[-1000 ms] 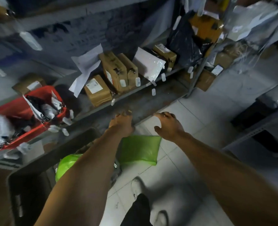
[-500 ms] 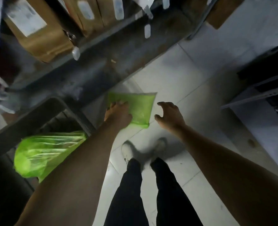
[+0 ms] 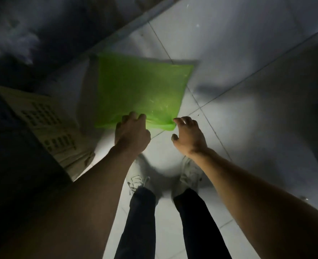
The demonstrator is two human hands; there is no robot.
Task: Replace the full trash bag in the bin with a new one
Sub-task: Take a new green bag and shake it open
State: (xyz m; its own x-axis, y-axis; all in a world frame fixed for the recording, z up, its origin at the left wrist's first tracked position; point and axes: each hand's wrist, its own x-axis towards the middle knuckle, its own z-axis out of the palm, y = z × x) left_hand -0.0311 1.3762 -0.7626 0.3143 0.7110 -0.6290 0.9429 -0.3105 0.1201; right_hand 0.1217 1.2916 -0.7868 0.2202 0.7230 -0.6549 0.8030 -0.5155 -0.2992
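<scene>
A flat, folded green trash bag (image 3: 139, 92) lay on the pale tiled floor (image 3: 238, 75), and both bare arms reached down toward its near edge. The left hand (image 3: 131, 132) rested with curled fingers on that edge, while the right hand (image 3: 189, 136) hung spread beside the bag's near right corner, its fingertips at the plastic. A perforated beige bin (image 3: 48, 126) stood to the left, and pale shoes (image 3: 137, 179) showed below dark trouser legs (image 3: 141, 221).
</scene>
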